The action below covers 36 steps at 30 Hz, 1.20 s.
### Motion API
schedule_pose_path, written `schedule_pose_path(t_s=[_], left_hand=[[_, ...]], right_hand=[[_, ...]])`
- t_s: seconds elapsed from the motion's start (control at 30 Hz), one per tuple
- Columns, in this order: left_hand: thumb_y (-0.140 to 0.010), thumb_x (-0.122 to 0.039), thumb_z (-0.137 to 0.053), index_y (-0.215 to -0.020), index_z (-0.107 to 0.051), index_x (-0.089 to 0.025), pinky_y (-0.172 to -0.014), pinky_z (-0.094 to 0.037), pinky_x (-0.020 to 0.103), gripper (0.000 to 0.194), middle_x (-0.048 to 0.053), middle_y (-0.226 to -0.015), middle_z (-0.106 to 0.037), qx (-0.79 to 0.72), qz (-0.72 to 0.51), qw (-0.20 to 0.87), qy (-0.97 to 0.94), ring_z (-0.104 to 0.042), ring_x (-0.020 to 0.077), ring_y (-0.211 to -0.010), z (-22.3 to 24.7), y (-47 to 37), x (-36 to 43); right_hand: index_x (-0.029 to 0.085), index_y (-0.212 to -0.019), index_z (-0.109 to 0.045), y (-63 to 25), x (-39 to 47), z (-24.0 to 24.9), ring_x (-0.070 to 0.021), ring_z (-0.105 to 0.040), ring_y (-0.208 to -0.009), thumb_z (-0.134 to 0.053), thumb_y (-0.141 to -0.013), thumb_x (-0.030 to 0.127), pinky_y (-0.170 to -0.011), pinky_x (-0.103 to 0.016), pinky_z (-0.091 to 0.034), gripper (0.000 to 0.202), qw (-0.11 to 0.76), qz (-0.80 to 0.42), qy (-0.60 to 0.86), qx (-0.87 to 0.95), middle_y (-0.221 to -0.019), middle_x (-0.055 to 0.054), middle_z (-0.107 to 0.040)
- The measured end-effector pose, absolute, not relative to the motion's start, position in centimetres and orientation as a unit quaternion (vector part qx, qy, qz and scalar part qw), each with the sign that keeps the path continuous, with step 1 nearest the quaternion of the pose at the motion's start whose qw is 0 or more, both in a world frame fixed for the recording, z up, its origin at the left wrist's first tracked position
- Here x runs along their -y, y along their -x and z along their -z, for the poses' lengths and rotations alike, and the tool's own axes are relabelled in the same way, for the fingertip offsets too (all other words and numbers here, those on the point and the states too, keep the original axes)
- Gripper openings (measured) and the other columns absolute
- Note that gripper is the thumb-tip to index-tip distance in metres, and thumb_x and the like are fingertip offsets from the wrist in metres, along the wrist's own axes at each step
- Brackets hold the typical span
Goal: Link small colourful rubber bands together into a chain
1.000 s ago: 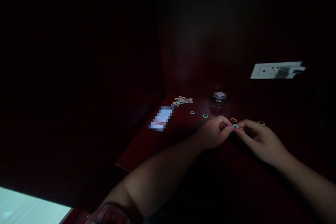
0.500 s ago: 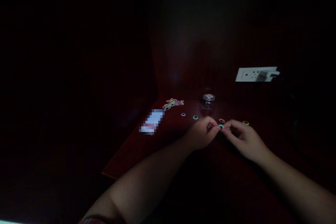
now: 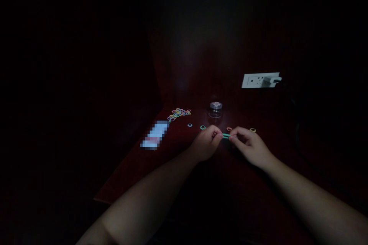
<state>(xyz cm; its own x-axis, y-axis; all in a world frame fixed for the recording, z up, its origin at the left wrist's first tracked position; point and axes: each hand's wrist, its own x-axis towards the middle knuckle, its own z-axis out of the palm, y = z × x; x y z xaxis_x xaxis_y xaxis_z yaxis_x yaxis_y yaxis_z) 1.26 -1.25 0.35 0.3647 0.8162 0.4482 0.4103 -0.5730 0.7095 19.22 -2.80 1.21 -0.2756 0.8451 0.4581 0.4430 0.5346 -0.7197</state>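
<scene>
Green band (image 3: 225,136) between 2 hands, no legible writing

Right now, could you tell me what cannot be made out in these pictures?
All in the head view:
- Green band: ends hidden by left hand and right hand.
- Piled bands: overlapping, too small to count.
- Jar: contents too dark.
- Bright rectangle: details pixelated.
- Socket plate: partly behind plug.
- Right forearm: cut off by edge.
</scene>
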Motion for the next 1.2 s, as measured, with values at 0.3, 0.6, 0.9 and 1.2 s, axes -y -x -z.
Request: schedule_pose_path(t_s=[0.3,0.6,0.9,1.2], left_hand=[[-0.086,-0.029,-0.048,-0.083,-0.055,-0.015,-0.066,-0.042,0.022,0.016,0.0,-0.077,-0.057,-0.376,-0.411,0.289,-0.779,-0.052,0.0111,-0.071,-0.7,-1.2,1.4],[-0.086,-0.029,-0.045,-0.082,-0.054,-0.016,-0.067,-0.04,0.023,0.016,0.0,-0.077,-0.057,-0.388,-0.422,0.264,-0.775,-0.051,0.0119,-0.072,-0.6,-1.0,1.1],[-0.085,-0.03,-0.047,-0.08,-0.055,-0.015,-0.064,-0.038,0.022,0.018,-0.001,-0.072,-0.054,-0.376,-0.423,0.326,-0.757,-0.049,0.011,-0.068,-0.7,-1.1,1.2],[-0.083,-0.032,-0.048,-0.075,-0.052,-0.014,-0.064,-0.037,0.022,0.02,-0.002,-0.073,-0.051,-0.327,-0.43,0.417,-0.731,-0.047,0.0102,-0.068,0.3,-1.3,0.7]], right_hand=[[0.018,-0.073,-0.053,-19.2,2.8,-1.1,-0.0138,-0.05,-0.061,-0.051,-0.085,0.032,-0.056,-0.025,-0.04,0.019,0.423,-0.235,0.419,0.768,-0.064,0.0,-0.052],[0.019,-0.071,-0.052,-19.7,2.3,-0.8,-0.0146,-0.052,-0.063,-0.051,-0.086,0.03,-0.063,-0.028,-0.044,0.018,0.435,-0.231,0.41,0.768,-0.062,0.001,-0.051],[0.019,-0.104,-0.052,-19.2,2.5,-0.4,-0.0111,-0.05,-0.061,-0.061,-0.078,0.023,-0.058,-0.025,-0.046,0.027,0.455,-0.262,0.363,0.77,-0.082,-0.002,-0.056],[0.02,-0.095,-0.065,-19.2,2.7,-1.0,-0.0148,-0.054,-0.066,-0.059,-0.082,0.029,-0.065,-0.03,-0.049,0.017,0.469,-0.198,0.365,0.78,-0.073,-0.003,-0.058]])
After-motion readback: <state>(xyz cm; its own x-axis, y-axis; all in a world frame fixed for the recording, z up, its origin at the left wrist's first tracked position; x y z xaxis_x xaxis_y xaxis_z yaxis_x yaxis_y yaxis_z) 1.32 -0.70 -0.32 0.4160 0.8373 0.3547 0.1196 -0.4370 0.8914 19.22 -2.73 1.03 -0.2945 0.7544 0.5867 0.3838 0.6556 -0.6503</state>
